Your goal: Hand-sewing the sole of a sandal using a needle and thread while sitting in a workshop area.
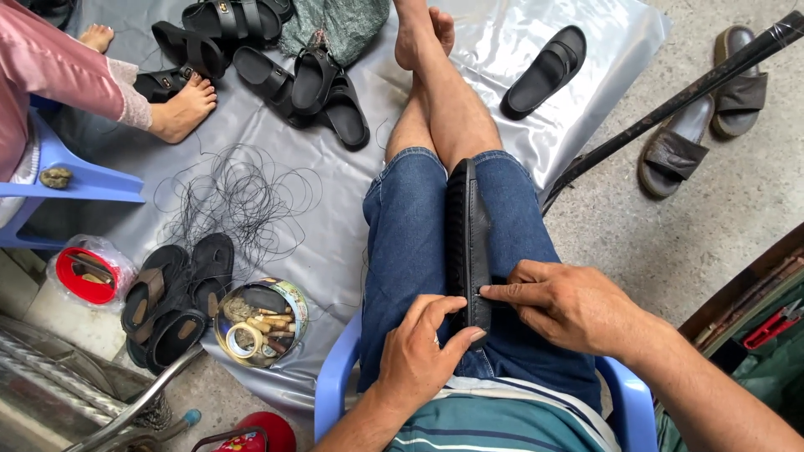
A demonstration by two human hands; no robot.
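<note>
Your left hand (423,347) rests low between your thighs, fingers curled and thumb stretched rightward. Your right hand (569,303) comes in from the right with the forearm angled across your lap, index finger extended leftward toward the left thumb, the other fingers loosely bent.

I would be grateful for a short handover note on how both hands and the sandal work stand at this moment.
Left hand: gripping the near end of the black leather-topped sandal sole, which stands on edge, clamped between the thighs.
Right hand: fingertips pinching at the sole's side edge; any needle or thread there is too small to tell.
Nearby: tangled black thread on the grey plastic sheet; round tin of bits; finished-looking black sandals farther away.
Done: cannot tell how far the edge is worked.
Left: the sole has no strap attached yet.
</note>
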